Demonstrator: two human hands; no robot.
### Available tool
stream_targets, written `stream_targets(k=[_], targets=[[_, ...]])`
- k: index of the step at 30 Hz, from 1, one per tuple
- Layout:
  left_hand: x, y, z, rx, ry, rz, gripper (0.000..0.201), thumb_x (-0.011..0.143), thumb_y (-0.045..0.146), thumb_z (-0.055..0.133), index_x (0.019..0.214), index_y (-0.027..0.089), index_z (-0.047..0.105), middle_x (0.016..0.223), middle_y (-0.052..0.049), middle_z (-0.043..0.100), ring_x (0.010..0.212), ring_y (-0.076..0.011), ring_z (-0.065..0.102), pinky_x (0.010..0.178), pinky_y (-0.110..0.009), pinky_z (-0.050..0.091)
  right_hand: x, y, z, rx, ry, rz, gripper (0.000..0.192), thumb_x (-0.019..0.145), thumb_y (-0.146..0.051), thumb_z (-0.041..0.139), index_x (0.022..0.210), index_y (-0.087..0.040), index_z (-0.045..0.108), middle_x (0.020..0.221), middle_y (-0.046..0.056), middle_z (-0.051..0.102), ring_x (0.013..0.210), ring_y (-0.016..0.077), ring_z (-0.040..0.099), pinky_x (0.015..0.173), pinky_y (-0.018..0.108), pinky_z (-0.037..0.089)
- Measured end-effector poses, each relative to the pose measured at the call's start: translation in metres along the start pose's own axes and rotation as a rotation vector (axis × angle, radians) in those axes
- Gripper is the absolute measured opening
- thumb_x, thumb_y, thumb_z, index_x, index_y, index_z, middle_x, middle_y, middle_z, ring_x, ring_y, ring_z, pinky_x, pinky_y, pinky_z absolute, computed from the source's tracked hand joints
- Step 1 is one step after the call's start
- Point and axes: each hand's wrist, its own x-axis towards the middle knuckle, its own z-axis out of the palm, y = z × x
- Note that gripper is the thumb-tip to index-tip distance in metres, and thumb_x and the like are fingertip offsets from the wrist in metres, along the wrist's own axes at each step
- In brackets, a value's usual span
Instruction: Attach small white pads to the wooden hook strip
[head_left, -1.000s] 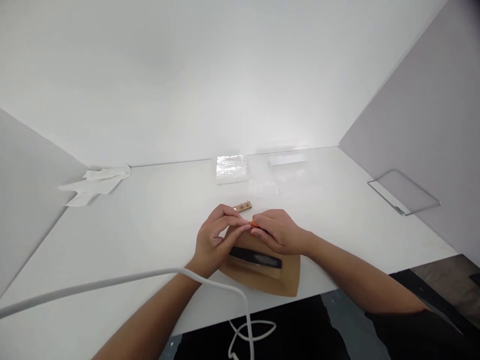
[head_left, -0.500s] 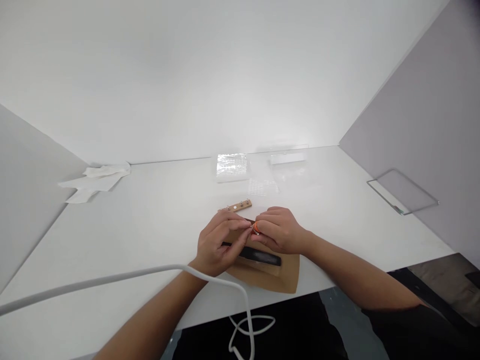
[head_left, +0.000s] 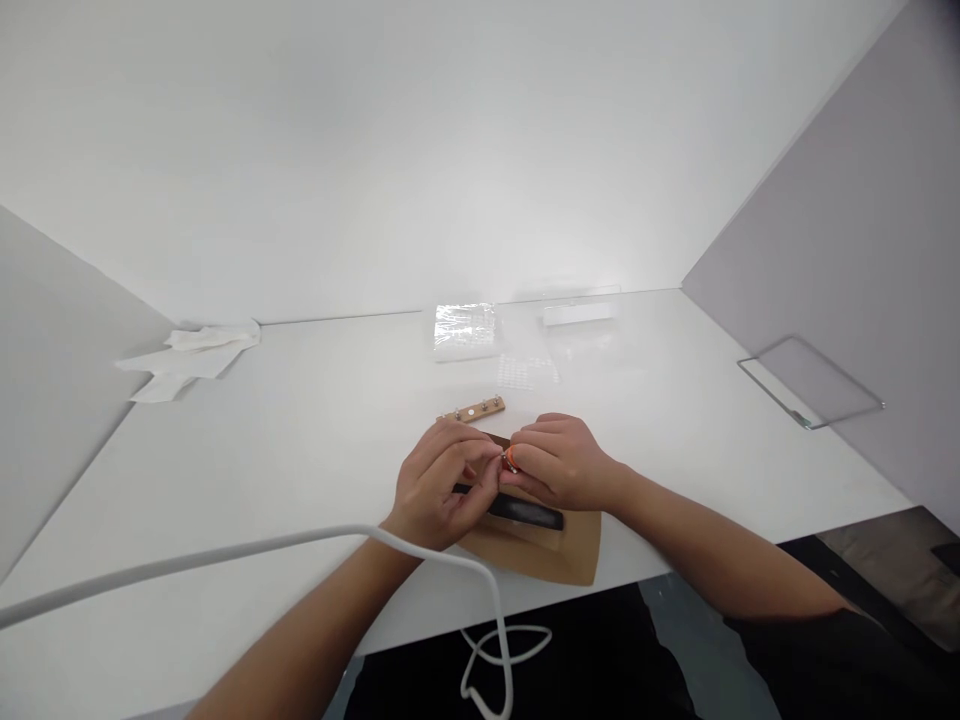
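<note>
Just beyond the hands, a small wooden strip (head_left: 472, 410) and clear plastic packets (head_left: 465, 330) crowd the middle of the counter (head_left: 315, 440). A white cable (head_left: 225, 555) crosses the near left. Bare counter lies left and right, between grey side panels (head_left: 840, 250).

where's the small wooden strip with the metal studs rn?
Head view: the wooden strip lies flat on the white table, centre, just beyond the left hand and right hand, short of the clear plastic packet.

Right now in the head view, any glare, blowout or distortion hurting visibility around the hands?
Head view: the back wall and far white tabletop are blown out; the clear plastic packet glares; wide-angle bending at the edges; the small orange part between left hand and right hand is unresolvable.
</note>
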Motion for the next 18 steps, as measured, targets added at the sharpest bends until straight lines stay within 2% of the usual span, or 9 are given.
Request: stream_targets(k=[7, 13, 16, 18], targets=[[0.0005, 0.0008, -0.0018, 0.017, -0.032, -0.002, 0.023, 0.087, -0.001, 0.067, 0.099, 0.019, 0.067, 0.086, -0.003, 0.070, 0.074, -0.0145, 0.061, 0.066, -0.030, 0.054, 0.0000, -0.0030, -0.0021, -0.024, -0.038, -0.005, 0.044, 0.112, -0.035, 0.048, 0.070, -0.020, 0.048, 0.061, -0.006, 0.050, 0.057, 0.0100, 0.041, 0.058, 0.026, 0.030], [0.0083, 0.0023, -0.0049, -0.017, -0.054, 0.020, 0.020, 0.086, -0.001, 0.066, 0.089, 0.019, 0.065, 0.077, -0.002, 0.067, 0.072, -0.0146, 0.060, 0.066, -0.031, 0.054, -0.0031, -0.0045, -0.0005, 0.053, -0.069, 0.016, 0.045, 0.113, -0.038, 0.044, 0.071, -0.021, 0.047, 0.062, -0.005, 0.051, 0.057, 0.0105, 0.041, 0.058, 0.026, 0.031], [0.0084, 0.0020, -0.0052, -0.041, -0.055, -0.027, 0.019, 0.085, 0.000, 0.066, 0.086, 0.019, 0.065, 0.075, -0.001, 0.067, 0.070, -0.0138, 0.061, 0.065, -0.030, 0.056, -0.0052, -0.0047, 0.0011, 0.155, -0.099, 0.066, 0.044, 0.113, -0.040, 0.041, 0.074, -0.022, 0.047, 0.062, -0.005, 0.051, 0.056, 0.0110, 0.039, 0.058, 0.026, 0.032], [0.0058, 0.0015, -0.0048, -0.081, -0.051, -0.084, 0.018, 0.084, 0.001, 0.066, 0.085, 0.019, 0.066, 0.076, -0.001, 0.066, 0.070, -0.0133, 0.061, 0.059, -0.026, 0.056, -0.0060, -0.0047, 0.0015, 0.232, -0.127, 0.102, 0.044, 0.114, -0.041, 0.038, 0.075, -0.022, 0.047, 0.062, -0.005, 0.051, 0.055, 0.0114, 0.039, 0.058, 0.026, 0.033]])
